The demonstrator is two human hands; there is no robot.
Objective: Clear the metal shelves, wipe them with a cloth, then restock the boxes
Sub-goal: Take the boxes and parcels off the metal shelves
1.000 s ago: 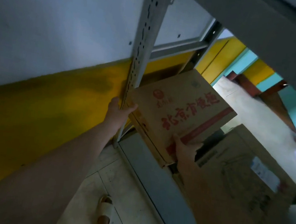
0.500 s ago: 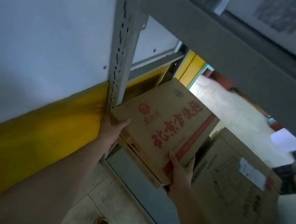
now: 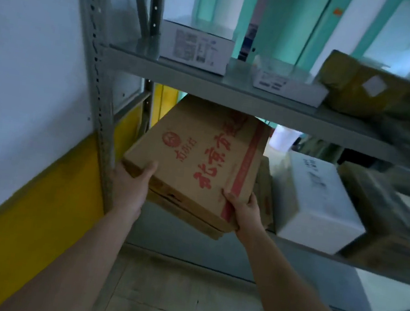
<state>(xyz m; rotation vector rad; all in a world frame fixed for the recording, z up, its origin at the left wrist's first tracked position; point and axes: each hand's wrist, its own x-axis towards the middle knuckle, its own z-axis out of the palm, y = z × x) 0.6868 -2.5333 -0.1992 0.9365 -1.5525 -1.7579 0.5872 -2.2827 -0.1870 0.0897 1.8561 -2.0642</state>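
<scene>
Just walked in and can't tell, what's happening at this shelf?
A person grips a flat cardboard box with red print, left hand and right hand on its near corners. It is tilted, partly inside the middle level of a metal shelf, beside a white box. Other boxes sit above.

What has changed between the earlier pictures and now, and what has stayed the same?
The view has swung up, bringing the upper shelf and its boxes into sight. The left hand has left the shelf post and now takes the brown box at its near-left corner. The right hand keeps its grip; the box stays tilted at the shelf's left end.
</scene>
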